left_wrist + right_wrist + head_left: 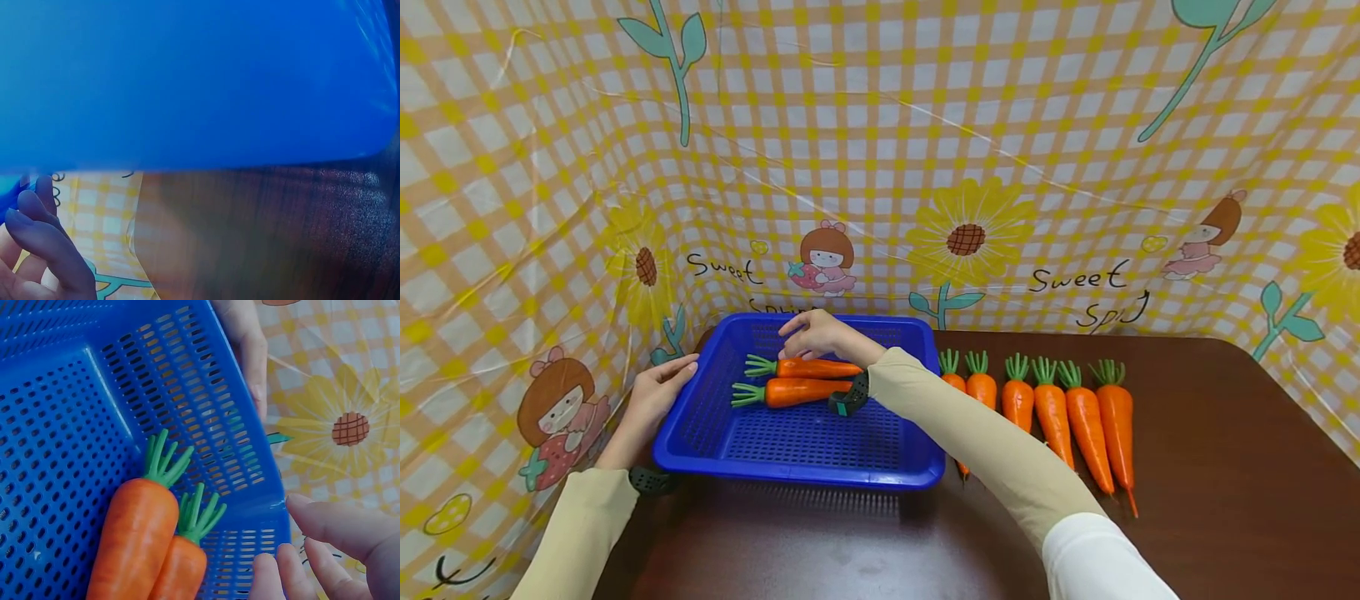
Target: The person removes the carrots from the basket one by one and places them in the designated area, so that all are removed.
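A blue plastic basket (805, 473) with slotted walls stands on the dark table, and two orange carrots with green tops lie inside it. The rear carrot (816, 368) and the front carrot (801, 392) lie side by side, tops to the left. My left hand (658, 396) grips the basket's left rim; in the left wrist view its bent fingers (53, 250) are at a blue edge. Over the rear carrot hovers my right hand (823, 335), its fingers loosely bent with nothing between them. The right wrist view shows thumb and fingers apart from both carrots.
To the right of the basket several more carrots (1117, 425) lie in a row on the brown table (1225, 450), tops pointing away. A checked cloth (880, 150) with sunflowers hangs behind and at both sides. My right forearm crosses over part of the row.
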`<state>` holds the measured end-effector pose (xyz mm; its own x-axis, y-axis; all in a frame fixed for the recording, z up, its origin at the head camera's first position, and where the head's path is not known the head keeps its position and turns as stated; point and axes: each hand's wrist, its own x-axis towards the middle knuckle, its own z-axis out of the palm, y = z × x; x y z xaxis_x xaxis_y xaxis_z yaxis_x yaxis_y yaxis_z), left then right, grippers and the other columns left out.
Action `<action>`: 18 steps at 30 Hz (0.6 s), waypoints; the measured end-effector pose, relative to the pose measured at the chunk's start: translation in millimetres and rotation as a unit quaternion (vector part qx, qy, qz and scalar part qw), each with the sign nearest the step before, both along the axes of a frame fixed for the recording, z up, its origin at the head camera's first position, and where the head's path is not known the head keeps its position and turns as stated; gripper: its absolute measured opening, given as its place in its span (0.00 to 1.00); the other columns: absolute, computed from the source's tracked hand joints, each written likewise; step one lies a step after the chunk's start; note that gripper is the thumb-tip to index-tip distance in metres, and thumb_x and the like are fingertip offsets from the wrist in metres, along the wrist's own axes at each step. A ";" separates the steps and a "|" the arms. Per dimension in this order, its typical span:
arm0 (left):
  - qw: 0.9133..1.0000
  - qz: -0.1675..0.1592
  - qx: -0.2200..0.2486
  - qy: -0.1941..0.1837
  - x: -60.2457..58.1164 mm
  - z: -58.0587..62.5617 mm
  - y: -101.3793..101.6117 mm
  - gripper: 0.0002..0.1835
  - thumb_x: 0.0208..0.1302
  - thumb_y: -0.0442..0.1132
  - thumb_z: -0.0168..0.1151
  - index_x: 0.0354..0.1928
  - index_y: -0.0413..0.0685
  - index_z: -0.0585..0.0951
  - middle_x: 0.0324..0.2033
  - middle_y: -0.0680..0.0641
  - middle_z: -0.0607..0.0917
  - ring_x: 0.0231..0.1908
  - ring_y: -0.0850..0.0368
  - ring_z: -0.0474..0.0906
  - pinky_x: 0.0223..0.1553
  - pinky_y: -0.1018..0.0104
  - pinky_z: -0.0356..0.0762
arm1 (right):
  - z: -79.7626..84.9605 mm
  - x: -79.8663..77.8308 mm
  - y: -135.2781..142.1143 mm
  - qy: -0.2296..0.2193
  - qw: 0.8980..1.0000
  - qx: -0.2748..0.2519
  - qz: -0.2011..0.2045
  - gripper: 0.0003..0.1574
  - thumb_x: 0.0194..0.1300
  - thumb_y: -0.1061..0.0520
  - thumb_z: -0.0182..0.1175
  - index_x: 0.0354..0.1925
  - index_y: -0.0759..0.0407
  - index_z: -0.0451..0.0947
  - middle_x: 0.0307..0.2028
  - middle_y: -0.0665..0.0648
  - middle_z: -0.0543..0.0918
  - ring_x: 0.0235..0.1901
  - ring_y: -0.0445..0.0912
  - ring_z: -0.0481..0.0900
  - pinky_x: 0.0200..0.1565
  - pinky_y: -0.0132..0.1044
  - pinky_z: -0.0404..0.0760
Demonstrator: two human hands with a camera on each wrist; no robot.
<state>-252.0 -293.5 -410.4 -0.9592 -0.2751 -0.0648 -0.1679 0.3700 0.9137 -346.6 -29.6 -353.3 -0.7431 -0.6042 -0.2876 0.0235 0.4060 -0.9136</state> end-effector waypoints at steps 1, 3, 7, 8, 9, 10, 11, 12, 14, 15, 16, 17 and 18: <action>1.000 0.002 -0.002 -0.003 0.3 0.1 0.3 0.28 0.69 0.51 0.56 0.65 0.42 0.73 0.41 0.58 0.84 0.28 0.74 0.77 0.33 0.75 0.78 | -2.3 -0.2 -0.3 0.003 1.000 0.002 0.000 0.31 0.63 0.62 0.62 0.63 0.66 0.69 0.54 0.65 0.81 0.57 0.59 0.76 0.59 0.49 0.74; 1.000 0.004 -0.009 -0.009 0.6 0.4 0.9 0.28 0.69 0.52 0.55 0.65 0.42 0.73 0.48 0.49 0.84 0.29 0.74 0.77 0.33 0.76 0.78 | -7.5 -0.6 -0.9 0.008 1.000 0.011 -0.001 0.31 0.62 0.61 0.63 0.63 0.65 0.70 0.53 0.63 0.82 0.55 0.58 0.77 0.58 0.48 0.75; 1.000 0.007 -0.015 -0.015 -0.5 1.6 2.5 0.28 0.70 0.53 0.54 0.65 0.44 0.73 0.55 0.40 0.80 0.30 0.74 0.77 0.34 0.76 0.78 | -16.7 -2.9 0.6 0.010 1.000 0.027 -0.013 0.31 0.60 0.63 0.64 0.62 0.64 0.72 0.54 0.63 0.81 0.53 0.56 0.79 0.56 0.46 0.77; 1.000 0.006 -0.014 -0.016 -0.7 1.7 2.6 0.28 0.70 0.53 0.54 0.65 0.44 0.73 0.55 0.40 0.80 0.30 0.74 0.77 0.34 0.76 0.78 | -18.8 -3.4 1.1 0.010 0.999 0.029 -0.017 0.31 0.60 0.63 0.64 0.62 0.64 0.72 0.54 0.64 0.80 0.53 0.56 0.79 0.56 0.46 0.78; 1.000 0.006 -0.014 -0.015 -0.9 1.7 2.5 0.28 0.70 0.53 0.54 0.65 0.44 0.73 0.55 0.41 0.81 0.30 0.74 0.77 0.34 0.76 0.77 | -20.8 -3.9 1.7 0.009 0.999 0.030 -0.019 0.31 0.60 0.64 0.64 0.62 0.64 0.72 0.55 0.64 0.80 0.52 0.56 0.79 0.55 0.45 0.78; 1.000 0.004 -0.012 -0.014 -1.0 1.7 2.4 0.28 0.69 0.53 0.54 0.65 0.44 0.73 0.54 0.42 0.81 0.30 0.74 0.77 0.34 0.76 0.77 | -22.6 -4.5 2.4 0.010 0.999 0.030 -0.023 0.30 0.60 0.64 0.64 0.62 0.64 0.72 0.55 0.64 0.79 0.52 0.56 0.80 0.55 0.45 0.78; 1.000 0.002 -0.012 -0.014 -1.0 1.6 2.2 0.28 0.70 0.53 0.54 0.65 0.43 0.73 0.53 0.43 0.81 0.30 0.74 0.77 0.34 0.76 0.77 | -24.3 -5.0 2.9 0.011 0.999 0.032 -0.025 0.30 0.60 0.64 0.64 0.61 0.64 0.73 0.55 0.64 0.79 0.51 0.56 0.80 0.55 0.45 0.78; 1.000 0.000 -0.013 -0.012 -0.9 1.6 1.9 0.28 0.70 0.53 0.54 0.65 0.43 0.73 0.53 0.44 0.82 0.29 0.73 0.77 0.34 0.75 0.78 | -26.5 -6.0 3.3 0.012 0.999 0.033 -0.029 0.30 0.60 0.64 0.65 0.60 0.63 0.74 0.55 0.64 0.80 0.49 0.55 0.80 0.54 0.45 0.78; 1.000 -0.005 -0.016 -0.010 -0.5 1.6 1.2 0.28 0.70 0.52 0.54 0.65 0.43 0.73 0.51 0.46 0.82 0.29 0.73 0.77 0.34 0.75 0.78 | -30.4 -7.6 3.6 0.019 0.998 0.041 -0.033 0.29 0.59 0.64 0.65 0.59 0.63 0.75 0.52 0.63 0.81 0.46 0.53 0.81 0.52 0.44 0.79; 1.000 -0.007 -0.019 -0.008 -0.3 1.6 0.7 0.28 0.70 0.52 0.54 0.65 0.43 0.73 0.50 0.46 0.82 0.29 0.73 0.77 0.34 0.75 0.78 | -32.1 -8.1 3.6 0.020 0.998 0.045 -0.033 0.28 0.58 0.64 0.65 0.59 0.62 0.76 0.51 0.63 0.82 0.45 0.52 0.81 0.52 0.43 0.79; 1.000 -0.008 -0.019 -0.008 0.1 1.8 0.4 0.28 0.70 0.51 0.54 0.65 0.43 0.73 0.50 0.46 0.82 0.29 0.73 0.77 0.34 0.75 0.78 | -33.7 -8.6 3.4 0.022 0.998 0.050 -0.033 0.28 0.58 0.64 0.66 0.58 0.62 0.76 0.50 0.63 0.83 0.45 0.51 0.81 0.51 0.42 0.80; 1.000 -0.009 -0.021 -0.008 0.4 2.0 0.1 0.28 0.70 0.51 0.53 0.65 0.43 0.73 0.49 0.47 0.83 0.29 0.73 0.77 0.33 0.75 0.78 | -35.3 -8.9 3.2 0.020 0.998 0.052 -0.032 0.28 0.58 0.64 0.66 0.58 0.62 0.76 0.50 0.62 0.83 0.44 0.50 0.82 0.51 0.42 0.80; 1.000 -0.009 -0.023 -0.007 0.6 2.2 -0.2 0.28 0.70 0.51 0.53 0.65 0.43 0.73 0.49 0.46 0.83 0.29 0.73 0.77 0.33 0.74 0.78 | -36.7 -9.1 3.1 0.019 0.998 0.054 -0.030 0.28 0.58 0.64 0.66 0.58 0.62 0.76 0.50 0.62 0.83 0.45 0.49 0.82 0.52 0.42 0.80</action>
<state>-251.4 -293.7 -408.3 -0.9632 -0.2606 -0.0660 -0.1735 0.4151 0.8931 -355.6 -26.5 -390.0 -0.7882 -0.5254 -0.3204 0.0175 0.5014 -0.8651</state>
